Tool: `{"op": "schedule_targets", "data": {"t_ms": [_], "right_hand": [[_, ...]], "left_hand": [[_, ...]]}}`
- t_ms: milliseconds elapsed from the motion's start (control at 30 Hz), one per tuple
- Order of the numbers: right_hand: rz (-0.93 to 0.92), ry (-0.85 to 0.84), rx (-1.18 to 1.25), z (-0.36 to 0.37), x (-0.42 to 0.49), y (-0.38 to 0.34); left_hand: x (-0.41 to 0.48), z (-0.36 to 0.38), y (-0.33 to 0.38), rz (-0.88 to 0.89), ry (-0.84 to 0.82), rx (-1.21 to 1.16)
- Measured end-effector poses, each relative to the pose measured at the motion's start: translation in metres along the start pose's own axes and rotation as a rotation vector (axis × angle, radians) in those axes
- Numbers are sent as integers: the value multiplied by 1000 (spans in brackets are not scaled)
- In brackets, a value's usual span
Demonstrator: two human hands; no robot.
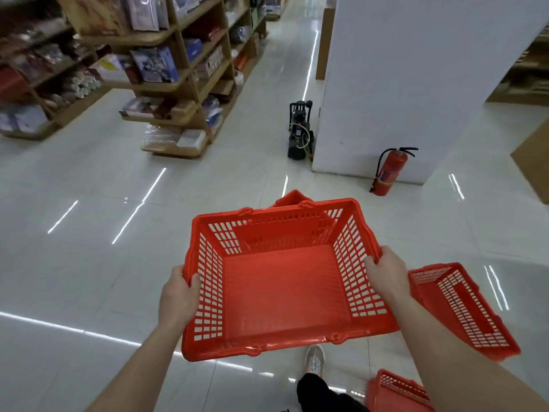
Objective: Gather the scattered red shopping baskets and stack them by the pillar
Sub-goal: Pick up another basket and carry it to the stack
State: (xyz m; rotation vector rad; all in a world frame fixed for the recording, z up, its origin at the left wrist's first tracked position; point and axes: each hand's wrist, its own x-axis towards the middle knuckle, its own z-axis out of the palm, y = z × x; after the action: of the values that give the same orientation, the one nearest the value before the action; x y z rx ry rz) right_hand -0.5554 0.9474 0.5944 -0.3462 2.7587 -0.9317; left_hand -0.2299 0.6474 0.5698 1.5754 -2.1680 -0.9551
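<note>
Left hand [178,295]: fingers curled over the left rim of the red basket [285,281], thumb inside. Right hand [386,272]: same clasp on the right rim. Both forearms extended, basket held level above glossy white floor [89,278]. Rigid lattice-walled plastic, solid bottom. Two more baskets [463,307] lie near right; white pillar [401,84] far right.
</note>
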Motion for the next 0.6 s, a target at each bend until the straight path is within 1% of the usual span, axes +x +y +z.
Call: {"op": "schedule_targets", "data": {"t_ms": [133, 267, 600], "right_hand": [[-48, -70, -14, 8, 86, -18], [-98, -101, -58, 24, 160, -42], [-145, -171, -205, 104, 292, -98]], "left_hand": [[34, 31, 31, -67, 5, 13], [70, 55, 53, -182, -30, -10], [190, 105, 55, -344, -129, -69]]}}
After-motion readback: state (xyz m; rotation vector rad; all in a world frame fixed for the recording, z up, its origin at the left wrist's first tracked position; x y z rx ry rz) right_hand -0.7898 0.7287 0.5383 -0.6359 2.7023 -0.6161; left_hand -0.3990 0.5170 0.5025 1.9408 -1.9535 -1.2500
